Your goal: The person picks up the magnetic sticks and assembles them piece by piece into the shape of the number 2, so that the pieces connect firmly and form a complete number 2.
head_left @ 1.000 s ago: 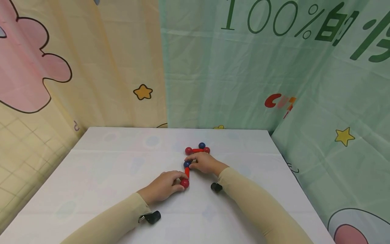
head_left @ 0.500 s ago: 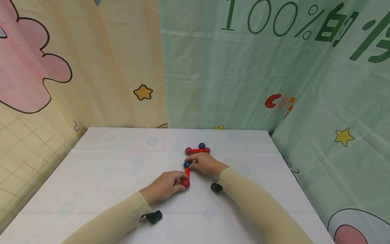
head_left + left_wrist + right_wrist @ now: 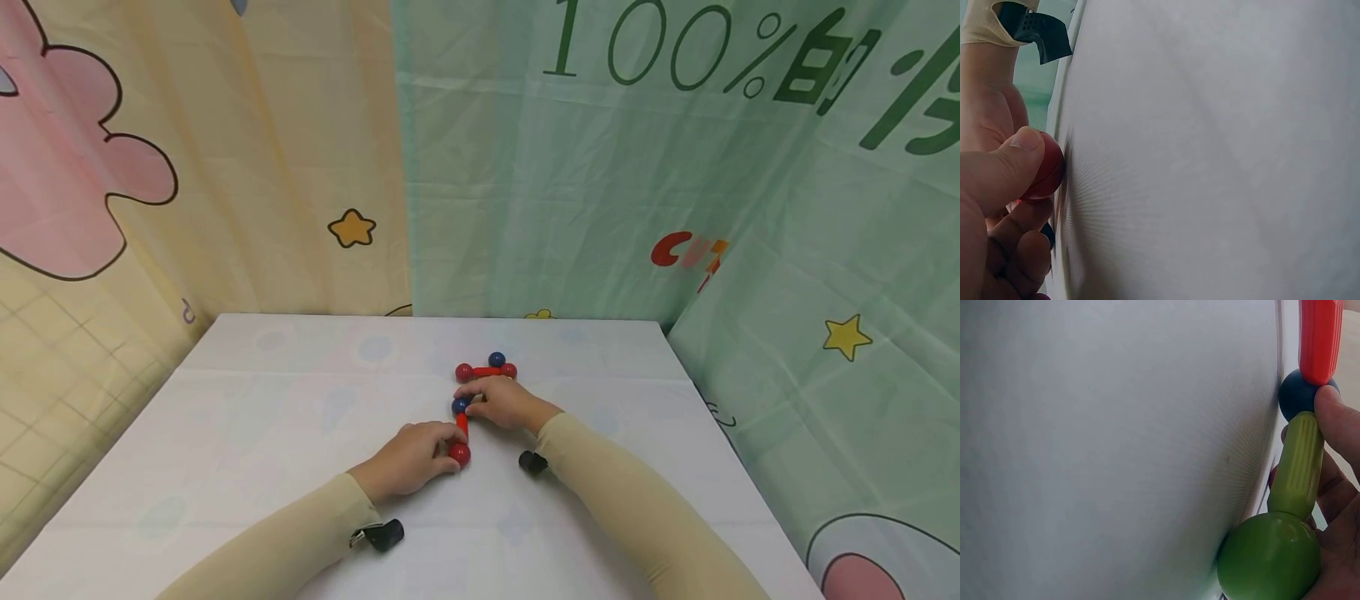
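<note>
Fingers (image 3: pixel 452 430) of the left hand (image 3: pixel 408 457) pinch a red ball (image 3: pixel 460 454) in the head view, near the middle of the white-covered desk (image 3: pixel 225 458). From that ball a red rod (image 3: pixel 462 427) points toward the far edge and meets a blue ball (image 3: pixel 461 406), held by the right hand (image 3: pixel 510 400). Nearer the far edge, a second red rod (image 3: pixel 487 372) lies between a second red ball (image 3: pixel 464 372) and a third red ball (image 3: pixel 509 370), with another blue ball (image 3: pixel 497 359) just beside the third.

Seen from the left wrist, the left thumb (image 3: pixel 1013 156) lies on the red ball, low by the desk; whether they touch, I cannot tell.

From the right wrist, the right thumb (image 3: pixel 1335 415) presses the blue ball (a fingertip (image 3: pixel 1284 433) shows behind). Opposite the red rod, a green rod (image 3: pixel 1297 465) leads to a green ball (image 3: pixel 1269 556) beside the palm.
</note>
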Action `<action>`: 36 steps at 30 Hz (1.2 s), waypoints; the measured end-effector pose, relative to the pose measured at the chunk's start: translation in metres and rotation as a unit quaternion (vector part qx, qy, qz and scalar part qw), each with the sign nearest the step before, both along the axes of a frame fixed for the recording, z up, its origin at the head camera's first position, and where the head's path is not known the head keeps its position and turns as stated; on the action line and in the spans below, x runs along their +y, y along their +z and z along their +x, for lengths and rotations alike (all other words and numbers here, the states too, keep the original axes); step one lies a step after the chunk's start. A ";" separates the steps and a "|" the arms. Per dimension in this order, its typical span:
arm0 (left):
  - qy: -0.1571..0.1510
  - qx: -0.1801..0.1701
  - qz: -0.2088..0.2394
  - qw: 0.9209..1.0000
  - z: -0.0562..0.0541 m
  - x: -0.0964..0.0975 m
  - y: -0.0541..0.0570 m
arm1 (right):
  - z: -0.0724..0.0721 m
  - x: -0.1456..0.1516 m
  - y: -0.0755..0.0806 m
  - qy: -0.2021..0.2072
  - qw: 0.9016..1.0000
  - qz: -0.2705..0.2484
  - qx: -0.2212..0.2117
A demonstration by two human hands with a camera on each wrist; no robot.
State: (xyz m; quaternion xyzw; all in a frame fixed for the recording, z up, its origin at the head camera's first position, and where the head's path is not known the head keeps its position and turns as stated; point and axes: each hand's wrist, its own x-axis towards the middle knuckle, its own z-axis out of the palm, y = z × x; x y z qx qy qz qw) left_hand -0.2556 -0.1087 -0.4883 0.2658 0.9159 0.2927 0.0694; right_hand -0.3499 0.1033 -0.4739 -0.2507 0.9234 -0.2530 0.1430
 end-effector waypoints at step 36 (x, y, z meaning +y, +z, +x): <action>0.016 -0.023 0.004 1.000 0.003 0.000 0.006 | -0.001 0.002 -0.001 0.000 1.000 -0.012 0.005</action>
